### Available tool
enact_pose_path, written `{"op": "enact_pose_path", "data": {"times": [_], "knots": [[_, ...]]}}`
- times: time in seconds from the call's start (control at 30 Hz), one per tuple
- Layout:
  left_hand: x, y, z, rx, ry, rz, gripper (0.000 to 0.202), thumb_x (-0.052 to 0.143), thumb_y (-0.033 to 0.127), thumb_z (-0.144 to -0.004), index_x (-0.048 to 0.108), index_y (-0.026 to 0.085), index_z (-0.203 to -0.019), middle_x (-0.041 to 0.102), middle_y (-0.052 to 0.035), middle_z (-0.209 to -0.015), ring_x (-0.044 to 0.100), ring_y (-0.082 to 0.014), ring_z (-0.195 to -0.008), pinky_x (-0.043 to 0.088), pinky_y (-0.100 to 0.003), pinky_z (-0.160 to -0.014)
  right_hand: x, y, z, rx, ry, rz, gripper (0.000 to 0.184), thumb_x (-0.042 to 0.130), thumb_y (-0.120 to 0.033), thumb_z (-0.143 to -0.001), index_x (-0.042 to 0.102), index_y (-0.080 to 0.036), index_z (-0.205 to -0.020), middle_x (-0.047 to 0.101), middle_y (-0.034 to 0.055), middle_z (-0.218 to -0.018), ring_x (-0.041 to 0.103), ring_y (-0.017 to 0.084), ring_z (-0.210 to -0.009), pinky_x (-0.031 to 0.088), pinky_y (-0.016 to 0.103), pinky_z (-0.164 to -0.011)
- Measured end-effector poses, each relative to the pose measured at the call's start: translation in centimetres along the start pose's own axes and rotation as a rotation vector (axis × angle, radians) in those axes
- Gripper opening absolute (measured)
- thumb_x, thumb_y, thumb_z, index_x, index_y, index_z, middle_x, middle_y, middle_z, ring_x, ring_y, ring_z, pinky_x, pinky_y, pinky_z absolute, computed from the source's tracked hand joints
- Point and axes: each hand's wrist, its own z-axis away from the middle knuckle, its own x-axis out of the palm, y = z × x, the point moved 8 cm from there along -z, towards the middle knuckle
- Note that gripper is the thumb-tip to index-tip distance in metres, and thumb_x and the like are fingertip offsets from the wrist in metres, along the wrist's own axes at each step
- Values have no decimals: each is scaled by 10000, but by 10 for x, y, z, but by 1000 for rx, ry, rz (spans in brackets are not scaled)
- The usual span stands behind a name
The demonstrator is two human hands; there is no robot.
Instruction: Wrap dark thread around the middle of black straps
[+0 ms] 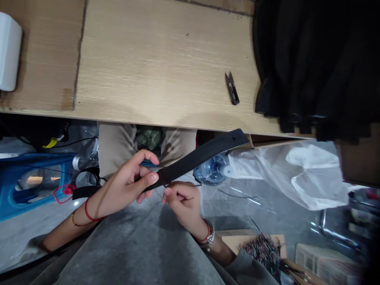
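Okay, grip first. Left hand [124, 184] is clenched on a black strap [202, 158], thumb on top, fingers curled behind, pinching it partway along. Right hand [184, 204] sits just below the strap, right beside the left, with its fingertips [169, 191] pressed together. Looks like a pinch on a thin dark thread [196, 184] near the strap's edge, but it's too fine to confirm. Can't tell if the thread is actually held.

Strap's long axis runs diagonally across the view, lower left to upper right. Longer free end, with a punched hole [233, 138], points up and away, toward the edge of the wooden table [163, 59]. Short end passes behind the left wrist and out to the lower left. Left hand has the actual hold; right hand is nearer the holed end.

Nearby: thread snips [232, 88] lie on the tabletop, well apart from both hands, close to a pile of black fabric [297, 59]. Below the right wrist, a cardboard tray [234, 242] holds a heap of short multicoloured wire bits [261, 249].
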Motion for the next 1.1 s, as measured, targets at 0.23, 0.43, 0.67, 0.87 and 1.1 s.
{"op": "enact_pose_path", "data": {"times": [0.23,0.43,0.67,0.87,1.1], "knots": [[11,-2,4,4,-236,8,257,498,447,-969,458,197,-921,544,67,-581,432,-50,-428,320,-148,-419,-1,17,-8,0,-99,-60,420,571,-533,-860,648,-193,-627,541,-16,-506,407,90,-440,361,233,-434],[15,-1,10,48,-433,-174,207,470,372,-986,514,192,-893,553,52,-594,452,-66,-462,326,-166,-439,3,15,-13,65,-403,-163,487,594,-527,-865,609,-158,-548,485,-31,-502,414,76,-470,366,222,-463],[22,0,24,246,-602,-584,136,508,298,-975,597,225,-902,597,49,-556,565,-112,-533,369,-213,-556,27,29,8,325,-656,-373,269,716,-363,-802,685,-131,-669,545,-64,-544,414,39,-482,332,157,-434],[33,-1,27,320,-662,-772,89,553,281,-945,633,242,-947,692,10,-749,636,-155,-680,394,-234,-604,30,25,14,401,-846,-333,133,693,-273,-832,731,-162,-770,683,-39,-656,549,48,-557,420,144,-500],[29,8,21,357,-570,-860,99,523,306,-944,547,241,-1016,654,4,-759,605,-163,-652,393,-252,-567,17,7,-6,395,-905,-152,141,610,-182,-880,749,-177,-858,701,-24,-738,549,74,-621,436,191,-577]]}}
